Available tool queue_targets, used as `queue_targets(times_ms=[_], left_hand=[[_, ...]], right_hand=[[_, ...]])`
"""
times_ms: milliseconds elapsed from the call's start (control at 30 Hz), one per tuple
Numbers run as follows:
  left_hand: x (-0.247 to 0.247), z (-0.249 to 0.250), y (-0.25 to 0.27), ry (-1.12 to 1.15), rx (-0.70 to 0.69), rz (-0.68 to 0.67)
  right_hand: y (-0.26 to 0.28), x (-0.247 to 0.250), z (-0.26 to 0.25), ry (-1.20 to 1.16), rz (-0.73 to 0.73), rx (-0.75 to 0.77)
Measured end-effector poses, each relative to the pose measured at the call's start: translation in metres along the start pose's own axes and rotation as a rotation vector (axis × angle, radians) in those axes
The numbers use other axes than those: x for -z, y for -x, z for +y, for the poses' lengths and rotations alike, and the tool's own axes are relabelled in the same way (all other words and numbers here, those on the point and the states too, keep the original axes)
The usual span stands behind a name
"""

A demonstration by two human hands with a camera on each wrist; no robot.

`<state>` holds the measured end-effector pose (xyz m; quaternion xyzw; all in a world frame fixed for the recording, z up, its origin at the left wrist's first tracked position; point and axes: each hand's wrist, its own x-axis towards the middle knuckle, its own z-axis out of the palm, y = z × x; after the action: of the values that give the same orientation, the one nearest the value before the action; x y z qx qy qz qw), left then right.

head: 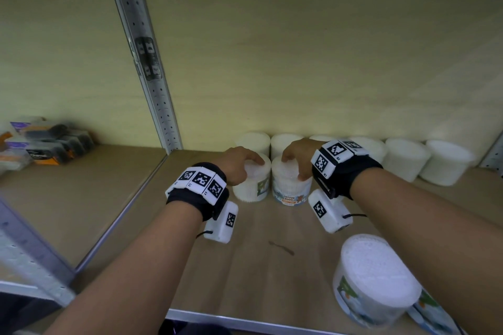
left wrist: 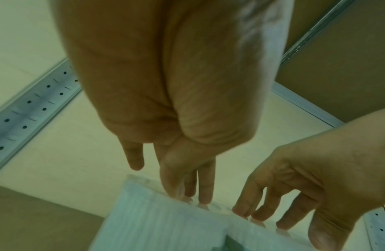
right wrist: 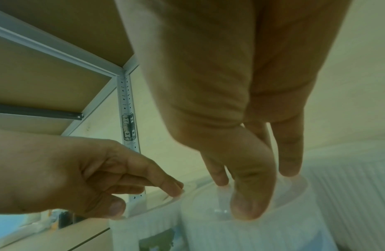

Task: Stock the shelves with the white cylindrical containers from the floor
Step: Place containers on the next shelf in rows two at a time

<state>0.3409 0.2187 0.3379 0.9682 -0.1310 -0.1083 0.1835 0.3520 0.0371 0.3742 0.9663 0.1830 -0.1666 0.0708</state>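
Two white cylindrical containers stand side by side on the wooden shelf [head: 245, 275], just in front of a back row of like containers [head: 405, 160]. My left hand [head: 249, 168] grips the left container [head: 251, 187] from above, fingertips on the far rim of its lid. My right hand [head: 294, 167] grips the right container [head: 291, 190], labelled "cotton buds", thumb on the near rim and fingers across the lid. In the left wrist view my left hand [left wrist: 187, 186] reaches down to the left container [left wrist: 155, 220]. The right wrist view shows my right hand [right wrist: 247, 186] on the right container's lid [right wrist: 262, 225].
Another white container [head: 373, 283] stands at the shelf's front right, with one more partly seen behind it. A perforated metal upright [head: 152, 76] divides off the left bay, where dark packaged goods [head: 46, 144] lie. A small dark scrap [head: 281, 247] lies on the board.
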Motion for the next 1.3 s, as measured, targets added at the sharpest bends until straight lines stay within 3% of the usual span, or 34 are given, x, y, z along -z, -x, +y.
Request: queue_targets(times_ms=[100, 200, 267, 400, 800, 900, 1000, 1067, 1200, 1300], left_hand=[[0.0, 0.001, 0.001, 0.06, -0.017, 0.042], [-0.004, 0.001, -0.002, 0.095, 0.013, 0.238], [-0.011, 0.001, -0.006, 0.042, 0.053, 0.299], [-0.022, 0.0, -0.01, -0.039, 0.112, 0.277], [-0.017, 0.0, -0.005, 0.003, 0.027, 0.074], [-0.021, -0.001, -0.003, 0.06, 0.0, 0.132], [-0.024, 0.001, -0.004, 0.078, -0.044, 0.333], [-0.026, 0.005, -0.005, 0.007, -0.002, 0.463], [-0.033, 0.012, -0.008, -0.117, 0.128, 0.42], [-0.035, 0.012, -0.008, -0.171, 0.127, 0.393]], right_hand=[[-0.002, 0.0, -0.001, 0.002, -0.02, -0.016], [-0.001, 0.002, -0.005, 0.016, -0.028, -0.032], [-0.001, 0.002, -0.007, 0.045, -0.039, -0.052], [0.003, 0.004, -0.009, 0.04, -0.01, -0.053], [0.006, 0.004, -0.009, 0.015, 0.004, -0.034], [0.007, 0.004, -0.009, 0.011, 0.007, -0.033], [0.009, 0.005, -0.01, -0.006, 0.028, -0.029], [0.01, 0.005, -0.01, -0.012, 0.023, -0.027], [0.011, 0.005, -0.011, -0.002, 0.015, -0.028], [0.012, 0.005, -0.011, -0.008, 0.011, -0.033]])
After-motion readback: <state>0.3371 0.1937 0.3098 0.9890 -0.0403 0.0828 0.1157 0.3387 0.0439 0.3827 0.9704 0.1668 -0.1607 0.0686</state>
